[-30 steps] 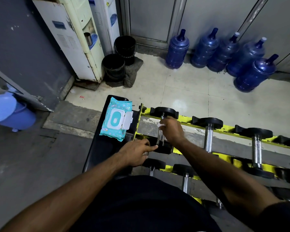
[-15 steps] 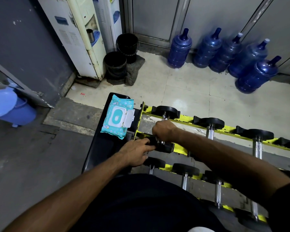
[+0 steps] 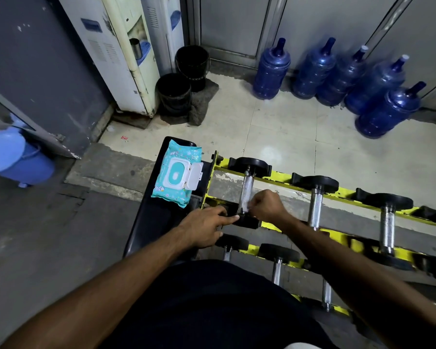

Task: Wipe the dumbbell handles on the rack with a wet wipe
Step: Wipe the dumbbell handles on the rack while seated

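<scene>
A yellow rack (image 3: 280, 178) holds several dumbbells with black ends and steel handles. The leftmost top dumbbell's handle (image 3: 246, 188) is bare along most of its length. My right hand (image 3: 267, 206) pinches a small white wet wipe (image 3: 247, 207) against the near end of that handle. My left hand (image 3: 207, 229) rests with straight fingers on the black near end of the same dumbbell (image 3: 247, 221). A teal pack of wet wipes (image 3: 178, 176), lid flipped open, lies on a black bench (image 3: 151, 222) left of the rack.
More dumbbells (image 3: 314, 205) sit to the right and on a lower shelf. Several blue water jugs (image 3: 337, 79) line the far wall. Two black buckets (image 3: 181, 81) stand by water dispensers (image 3: 126, 56). A blue bin (image 3: 13, 159) is at the left.
My right hand slid with the wipe from the handle's far part down to its near end, uncovering the steel. My left hand stayed on the dumbbell's near end. The view shifted slightly.
</scene>
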Tool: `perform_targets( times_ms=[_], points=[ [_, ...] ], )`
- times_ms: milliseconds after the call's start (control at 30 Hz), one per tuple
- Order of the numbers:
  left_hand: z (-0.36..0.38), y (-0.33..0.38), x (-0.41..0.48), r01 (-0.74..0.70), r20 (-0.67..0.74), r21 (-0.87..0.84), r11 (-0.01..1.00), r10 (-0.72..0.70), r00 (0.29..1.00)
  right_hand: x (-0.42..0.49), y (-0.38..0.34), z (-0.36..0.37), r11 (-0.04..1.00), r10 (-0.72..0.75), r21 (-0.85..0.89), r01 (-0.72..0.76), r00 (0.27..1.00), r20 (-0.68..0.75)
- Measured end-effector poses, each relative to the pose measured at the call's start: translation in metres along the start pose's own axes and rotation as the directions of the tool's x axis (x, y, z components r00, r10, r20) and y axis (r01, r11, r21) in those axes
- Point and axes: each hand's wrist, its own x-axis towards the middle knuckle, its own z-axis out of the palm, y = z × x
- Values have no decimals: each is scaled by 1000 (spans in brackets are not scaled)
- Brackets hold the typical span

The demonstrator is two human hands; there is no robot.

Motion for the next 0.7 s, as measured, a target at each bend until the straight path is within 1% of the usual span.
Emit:
perform_targets(
  times_ms=[67, 133, 200, 267, 333, 433, 500, 533, 567, 600, 633, 667, 700],
  points=[
    [-1, 1, -1, -3, -1, 1, 1000, 3, 1000, 3, 4, 9, 970, 216, 114, -217, 976, 20],
    [-3, 1, -1, -6, -4, 4, 1000, 7, 1000, 5, 2, 16, 916, 321, 241, -321, 946, 39],
    [-3, 1, -1, -10, -3, 10, 1000, 10, 1000, 9, 2, 22, 893, 332, 290, -344, 939, 89],
    [-3, 1, -1, -11, -8, 12, 1000, 11, 1000, 8, 1, 24, 884, 311, 310, -350, 935, 169],
    [-3, 0, 0, -10, -7, 10, 1000, 10, 1000, 8, 6, 24, 854, 292, 376, -360, 929, 228],
    [-2, 0, 0, -5, -8, 14, 1000, 5, 1000, 3, 17, 18, 809, 290, 476, -345, 938, 187],
    [-3, 0, 0, -3, -8, 7, 1000, 3, 1000, -5, 21, 13, 822, 239, 497, -278, 961, 143],
    [-3, 0, 0, -4, -9, 6, 1000, 4, 1000, -8, 21, 10, 861, 166, 469, -197, 980, 107],
    [-3, 0, -1, -6, -11, 10, 1000, 6, 1000, -10, 18, 7, 910, 57, 407, -81, 996, 70],
    [-3, 1, -1, -7, -12, 16, 1000, 7, 1000, -11, 14, 3, 951, -69, 303, 52, 997, 46],
    [-4, 2, -1, -7, -13, 22, 1000, 7, 1000, -10, 6, 0, 965, -199, 181, 188, 979, 46],
    [-4, 3, -1, -7, -11, 27, 1000, 7, 1000, -7, -3, -3, 952, -307, 44, 304, 949, 71],
    [-4, 3, -1, -5, -6, 32, 999, 6, 1000, -3, -13, -5, 912, -386, -101, 398, 914, 126]
  ],
)
